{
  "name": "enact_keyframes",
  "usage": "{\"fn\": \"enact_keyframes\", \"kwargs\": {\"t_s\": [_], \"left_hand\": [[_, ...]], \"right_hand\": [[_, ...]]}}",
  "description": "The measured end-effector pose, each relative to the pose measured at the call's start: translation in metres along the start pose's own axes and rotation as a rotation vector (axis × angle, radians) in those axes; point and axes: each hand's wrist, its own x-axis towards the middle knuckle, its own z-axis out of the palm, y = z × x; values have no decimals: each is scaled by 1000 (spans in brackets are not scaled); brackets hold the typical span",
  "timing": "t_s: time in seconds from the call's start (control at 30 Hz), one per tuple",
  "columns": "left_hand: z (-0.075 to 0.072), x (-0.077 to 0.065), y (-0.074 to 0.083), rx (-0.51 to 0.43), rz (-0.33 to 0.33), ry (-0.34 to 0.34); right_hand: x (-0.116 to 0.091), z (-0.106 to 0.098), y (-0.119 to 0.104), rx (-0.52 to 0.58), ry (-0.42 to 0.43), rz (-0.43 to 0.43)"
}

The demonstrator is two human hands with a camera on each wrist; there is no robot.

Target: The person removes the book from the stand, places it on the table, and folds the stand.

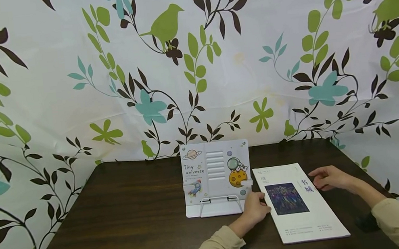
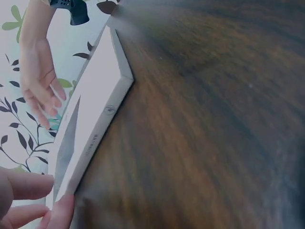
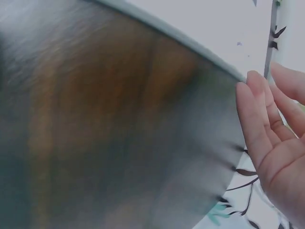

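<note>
1. Left hand (image 1: 253, 208): its fingertips touch the left long edge of a magazine (image 1: 322, 215). Whether they pinch that edge or only press on it, I cannot tell.
2. Right hand (image 1: 333, 178): it is at the opposite long edge, fingers loosely extended and fingertips against or just beside the paper, grasping nothing.
3. The magazine lies flat and closed on the dark wood-grain surface (image 1: 129, 217), cover up, slightly turned, to the right of a white book stand (image 1: 218, 186) and apart from it.
4. To handle it well, I would keep both hands level with each other and share the pressure evenly, so that it does not swing round.
5. Fingers should take the whole thickness, spine (image 2: 97, 136) included; catching the cover alone could let the pages fan or crease. The left hand is close to the stand, so its knuckles need care.
6. Writing on the magazine: 书城 runs down the cover in blue, with "08" near the top left. The small lines above and below the dark cover picture (image 1: 287, 199) are too fine to read, as are the spine's characters.
7. The stand reads "Tiny universe"; its smaller print is illegible.
</note>
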Motion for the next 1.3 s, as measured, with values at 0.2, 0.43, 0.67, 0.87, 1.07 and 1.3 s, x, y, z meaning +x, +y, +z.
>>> {"fn": "enact_keyframes", "kwargs": {"t_s": [0.2, 0.43, 0.67, 0.87, 1.07, 1.3], "left_hand": [[-24, -3, 8, 21, 82, -64], [-77, -8, 11, 25, 105, -80], [-138, -8, 6, 82, 171, 123], [-185, -11, -6, 184, 184, 406], [-210, -9, -21, 207, 98, 562], [-210, -6, -41, 171, 52, 475]], "right_hand": [[10, 5, -25, 9, 13, -94], [23, 16, -57, 53, -6, -230], [32, 31, -90, 75, 5, -322], [42, 60, -112, 105, -29, -373], [44, 87, -121, 130, -29, -415], [53, 101, -127, 161, 2, -465]]}}
